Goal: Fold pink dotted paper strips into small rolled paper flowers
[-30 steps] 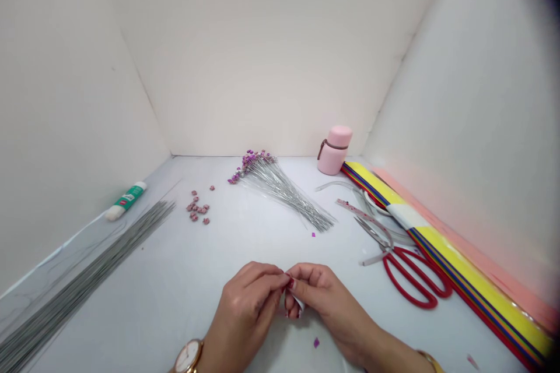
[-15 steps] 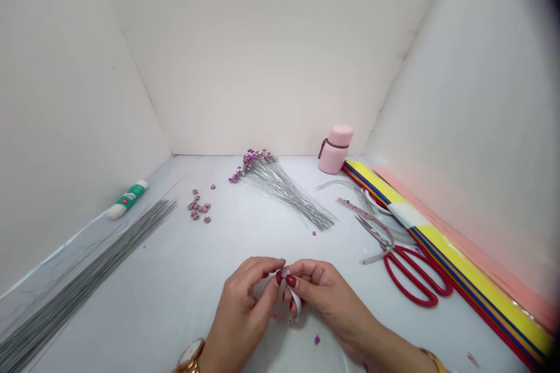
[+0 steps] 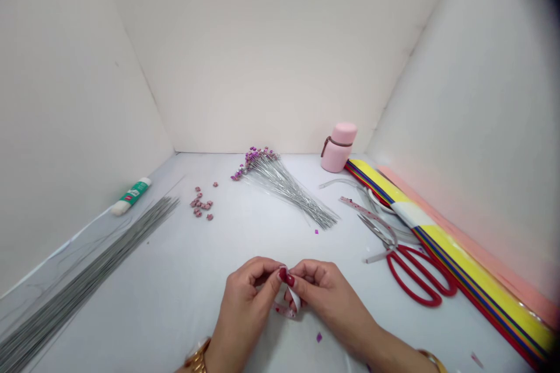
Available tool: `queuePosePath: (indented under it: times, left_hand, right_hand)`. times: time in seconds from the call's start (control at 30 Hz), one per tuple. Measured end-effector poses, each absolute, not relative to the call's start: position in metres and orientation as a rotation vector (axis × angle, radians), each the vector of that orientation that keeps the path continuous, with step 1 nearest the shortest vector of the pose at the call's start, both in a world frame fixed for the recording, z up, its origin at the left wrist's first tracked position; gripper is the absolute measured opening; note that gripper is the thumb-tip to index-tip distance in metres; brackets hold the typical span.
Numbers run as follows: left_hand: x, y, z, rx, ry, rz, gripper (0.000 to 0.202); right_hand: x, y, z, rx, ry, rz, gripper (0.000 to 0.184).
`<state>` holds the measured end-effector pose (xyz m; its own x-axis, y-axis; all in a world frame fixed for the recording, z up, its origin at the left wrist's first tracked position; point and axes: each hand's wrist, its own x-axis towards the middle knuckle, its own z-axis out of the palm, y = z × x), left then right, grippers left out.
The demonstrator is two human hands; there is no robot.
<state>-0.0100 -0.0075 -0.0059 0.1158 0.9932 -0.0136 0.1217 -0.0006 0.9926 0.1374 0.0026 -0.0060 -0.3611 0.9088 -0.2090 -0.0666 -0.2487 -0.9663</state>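
Note:
My left hand (image 3: 245, 303) and my right hand (image 3: 326, 294) meet low in the middle of the white table, fingertips pinched together on a narrow paper strip (image 3: 292, 305) that curls in a loop below them. The strip is white on one side with pink dots on the other. Both hands have red nails. A gold watch sits on my left wrist.
A bundle of silver wires tipped with purple paper stars (image 3: 280, 182) lies behind the hands. Loose pink stars (image 3: 201, 205), a glue stick (image 3: 130, 196) and plain wires (image 3: 87, 280) are at the left. Red scissors (image 3: 411, 271), paper strips, coloured sheets (image 3: 459, 256) and a pink bottle (image 3: 339, 147) are at the right.
The hands have stayed pinched together and shifted slightly. The strip now hangs in a bigger loop under the fingertips, showing its pink-dotted side.

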Motion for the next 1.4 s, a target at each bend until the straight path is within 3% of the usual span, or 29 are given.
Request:
queuePosePath:
  times: [0.37,0.73,1.03,1.3,1.4]
  left_hand:
    - [-0.007,-0.008,-0.005,1.382,1.297,1.053,0.017]
    - [-0.018,-0.004,-0.006,2.166,1.223,1.09,0.019]
    - [-0.016,0.001,-0.007,1.539,1.164,0.963,0.02]
    - [-0.018,0.003,0.001,1.589,1.158,1.005,0.014]
    - [-0.014,0.001,0.002,1.347,1.111,0.997,0.011]
  right_hand:
    - [0.137,0.004,-0.009,-1.108,-1.29,1.688,0.033]
    - [0.136,0.004,-0.003,-1.089,-1.077,1.78,0.033]
    - [0.14,0.007,-0.003,-1.119,-1.119,1.799,0.028]
    - [0.139,0.007,-0.003,-1.158,-1.145,1.762,0.03]
    - [0.138,0.007,-0.004,-1.131,-1.15,1.763,0.031]
